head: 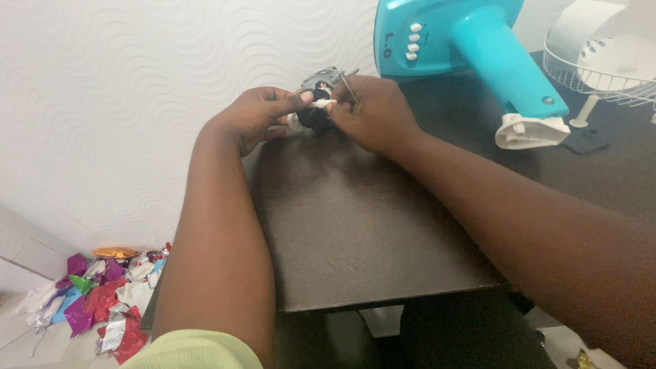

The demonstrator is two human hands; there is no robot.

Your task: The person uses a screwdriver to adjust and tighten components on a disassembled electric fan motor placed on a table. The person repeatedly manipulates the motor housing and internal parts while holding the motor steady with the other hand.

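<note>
Both hands meet at the far edge of a dark brown table [355, 232]. My left hand [256, 116] grips a small black motor part [316, 116] with a grey metal bracket on top. My right hand [372, 113] holds the other side of the motor, with a thin metal tool [348, 87] sticking up between its fingers. A short white piece [322, 104] shows between the two hands; what it belongs to is unclear. Most of the motor is hidden by my fingers.
A turquoise fan base and neck [471, 41] lies on the table at the back right, ending in a white bracket [529, 131]. A white wire fan guard [601, 48] sits at the far right. Crumpled shiny foil scraps [102, 301] litter the floor at lower left.
</note>
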